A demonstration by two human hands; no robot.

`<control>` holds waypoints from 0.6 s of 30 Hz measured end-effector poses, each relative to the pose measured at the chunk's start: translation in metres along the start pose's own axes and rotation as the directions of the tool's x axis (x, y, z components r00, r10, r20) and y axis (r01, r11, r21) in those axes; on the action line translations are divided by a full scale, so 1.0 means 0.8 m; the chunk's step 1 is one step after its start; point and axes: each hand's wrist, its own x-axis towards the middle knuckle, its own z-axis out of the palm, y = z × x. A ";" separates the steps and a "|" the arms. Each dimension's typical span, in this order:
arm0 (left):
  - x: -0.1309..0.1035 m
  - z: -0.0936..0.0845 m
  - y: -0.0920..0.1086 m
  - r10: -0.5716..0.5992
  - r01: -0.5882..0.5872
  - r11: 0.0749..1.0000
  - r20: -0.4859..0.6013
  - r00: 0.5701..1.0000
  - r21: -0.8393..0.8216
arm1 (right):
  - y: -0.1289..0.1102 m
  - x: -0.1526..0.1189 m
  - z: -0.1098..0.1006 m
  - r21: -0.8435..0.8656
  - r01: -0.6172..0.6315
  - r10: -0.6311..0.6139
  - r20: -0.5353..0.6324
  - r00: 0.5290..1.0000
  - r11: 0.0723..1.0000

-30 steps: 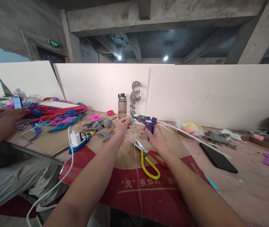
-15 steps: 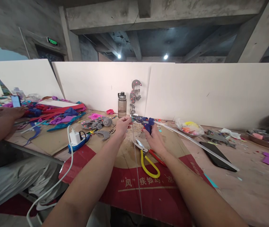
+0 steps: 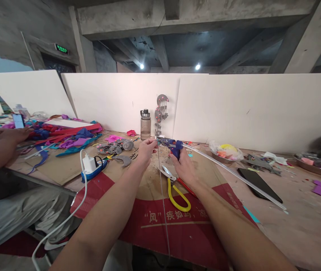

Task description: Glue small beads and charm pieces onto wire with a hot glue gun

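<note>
My right hand (image 3: 183, 162) is wrapped round the blue handle of a glue gun (image 3: 174, 145), whose nozzle points left. A long clear glue stick (image 3: 228, 169) runs out of its back end to the right. My left hand (image 3: 148, 149) pinches a thin grey string (image 3: 163, 199) close to the nozzle; the string hangs down over the cardboard (image 3: 149, 188). Whether the fingertips hold anything besides the string is too small to tell. Scissors (image 3: 179, 199) with one yellow and one red handle lie open below my hands.
A water bottle (image 3: 145, 126) and a grey hanging ornament (image 3: 162, 109) stand behind my hands. To the left are a power strip (image 3: 94, 171), grey yarn (image 3: 128, 144) and colourful cloth (image 3: 78, 137), with another person's hands beyond. On the right lies a black phone (image 3: 259, 184).
The rear end of the glue stick has shifted slightly right and down. My right hand has moved a little. My left hand stays nearly where it was, still pinching the string.
</note>
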 end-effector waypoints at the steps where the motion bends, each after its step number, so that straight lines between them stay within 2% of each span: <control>1: 0.001 0.000 -0.001 0.000 0.000 1.000 0.000 1.000 -0.001 | 0.000 0.000 0.000 -0.001 0.000 0.000 0.001 1.000 1.000; 18: 0.000 -0.001 -0.002 0.003 -0.003 1.000 0.006 1.000 -0.004 | -0.005 -0.001 -0.002 -0.043 -0.004 0.004 0.002 1.000 0.999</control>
